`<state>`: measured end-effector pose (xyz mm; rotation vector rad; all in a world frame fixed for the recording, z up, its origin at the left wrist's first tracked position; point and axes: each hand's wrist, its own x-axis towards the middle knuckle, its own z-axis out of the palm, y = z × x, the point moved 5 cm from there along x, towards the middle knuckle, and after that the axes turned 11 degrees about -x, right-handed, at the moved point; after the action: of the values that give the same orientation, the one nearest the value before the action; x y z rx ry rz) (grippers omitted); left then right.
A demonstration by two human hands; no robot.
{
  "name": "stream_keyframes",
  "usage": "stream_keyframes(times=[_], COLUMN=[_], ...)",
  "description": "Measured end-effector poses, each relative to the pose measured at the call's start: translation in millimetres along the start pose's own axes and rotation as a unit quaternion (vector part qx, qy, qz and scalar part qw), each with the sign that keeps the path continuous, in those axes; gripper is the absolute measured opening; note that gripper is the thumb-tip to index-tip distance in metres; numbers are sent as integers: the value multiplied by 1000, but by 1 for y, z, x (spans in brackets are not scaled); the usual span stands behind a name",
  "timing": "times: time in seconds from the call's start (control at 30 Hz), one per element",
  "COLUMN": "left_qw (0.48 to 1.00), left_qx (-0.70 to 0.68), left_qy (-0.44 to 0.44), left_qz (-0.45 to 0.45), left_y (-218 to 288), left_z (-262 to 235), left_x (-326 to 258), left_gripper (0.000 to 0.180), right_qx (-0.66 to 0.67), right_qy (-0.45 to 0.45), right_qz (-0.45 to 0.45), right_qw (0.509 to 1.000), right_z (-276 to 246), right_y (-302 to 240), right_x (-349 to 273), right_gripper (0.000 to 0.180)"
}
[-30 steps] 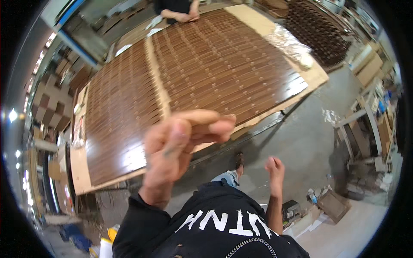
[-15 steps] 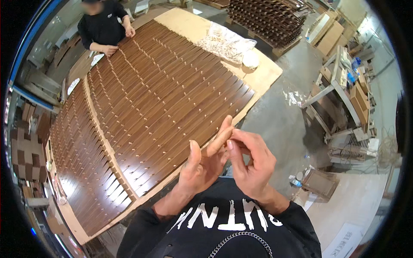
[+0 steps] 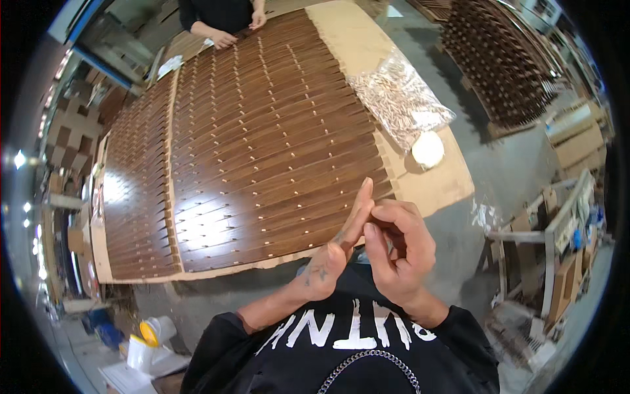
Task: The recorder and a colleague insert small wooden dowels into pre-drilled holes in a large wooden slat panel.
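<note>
My left hand [image 3: 328, 262] is raised at the table's near edge, its fingers stretched out and seen almost edge-on. Close against those fingertips is my right hand [image 3: 405, 253], with thumb and forefinger pinched together; whatever lies in the pinch is hidden or too small to make out. Beyond both hands, rows of dark brown wooden slats [image 3: 282, 171] cover the table. Small light wooden dowels [image 3: 294, 192] stand along them in lines. A clear plastic bag of loose dowels [image 3: 400, 98] rests at the right, with a round white object [image 3: 428, 150] beside it.
Across the table a co-worker's hands [image 3: 224, 39] rest at the slats' far edge. Stacked dark slats [image 3: 499, 65] stand on a pallet at the upper right. At right is a wooden frame stand [image 3: 551, 243]; white buckets [image 3: 141, 354] sit at the lower left.
The view has swung, so the table sits higher and straighter, with the dowel bag nearer. My left hand has turned more edge-on; my right stays pinched against its fingers.
</note>
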<state>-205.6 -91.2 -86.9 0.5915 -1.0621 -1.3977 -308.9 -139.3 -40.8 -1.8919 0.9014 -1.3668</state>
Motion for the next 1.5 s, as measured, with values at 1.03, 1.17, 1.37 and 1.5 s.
stream_keyframes(times=[1.03, 1.17, 1.37, 1.5], left_qw=[991, 990, 986, 986], left_qx=[64, 52, 52, 60], left_qy=[77, 89, 87, 87], left_qz=[91, 101, 134, 128], left_y=[-19, -14, -19, -15], left_z=[22, 27, 21, 20], left_x=[71, 76, 79, 83], left_gripper=[79, 78, 84, 85], right_qx=[70, 69, 72, 90], right_qy=[-173, -155, -150, -148], right_qz=[-133, -126, -140, -148], right_qw=[973, 977, 976, 974], right_z=[-28, -30, -30, -30], right_y=[40, 38, 43, 44], right_x=[79, 83, 90, 92], right_gripper=[25, 24, 33, 33])
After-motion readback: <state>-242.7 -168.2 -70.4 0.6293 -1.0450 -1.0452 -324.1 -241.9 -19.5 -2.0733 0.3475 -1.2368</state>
